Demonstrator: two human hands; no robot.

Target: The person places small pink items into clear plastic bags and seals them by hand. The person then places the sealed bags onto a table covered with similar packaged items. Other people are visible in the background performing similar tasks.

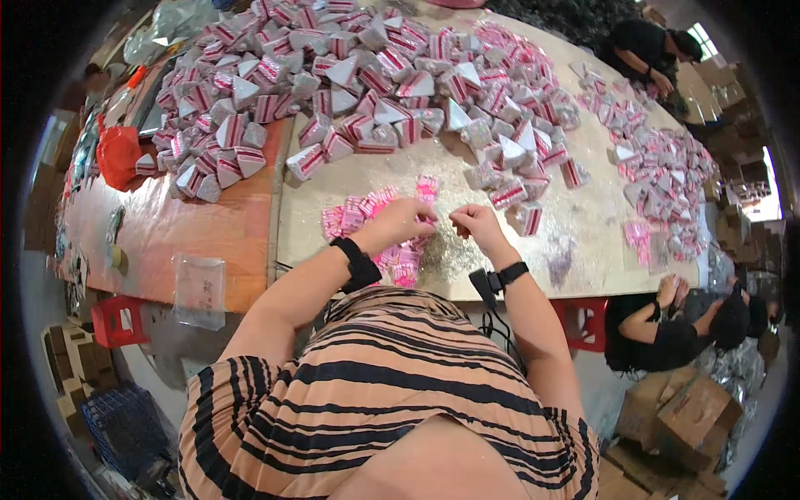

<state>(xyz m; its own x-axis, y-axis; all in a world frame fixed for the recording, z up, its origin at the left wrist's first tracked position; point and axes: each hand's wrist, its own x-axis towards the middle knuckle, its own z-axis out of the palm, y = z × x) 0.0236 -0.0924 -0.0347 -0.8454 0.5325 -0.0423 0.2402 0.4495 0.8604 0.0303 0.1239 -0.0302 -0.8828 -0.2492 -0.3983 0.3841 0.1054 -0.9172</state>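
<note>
Over the pale tabletop, my left hand (402, 223) is closed, its thumb and fingertips pinched together. Facing it across a small gap, my right hand (482, 228) also pinches its fingertips. Whatever either hand holds, if anything, is too small to make out. Small pink-and-white printed packets (406, 268) lie under and beside my left hand, some hidden by it and the forearm. One pink packet (426, 188) sits just beyond the left fingertips. Past both hands rises a large heap of wrapped, cake-slice-shaped wedges (358, 125) with pink and white layers; the closest wedge (525, 218) is near my right hand.
An orange-red bag (119, 157) and a clear plastic bag (200, 287) lie on the table's orange left part. More wedges (662, 179) cover the right side. Co-workers (650, 54) are at the far right and near right (667, 325). Red stools (121, 321) and cardboard boxes (692, 412) stand around.
</note>
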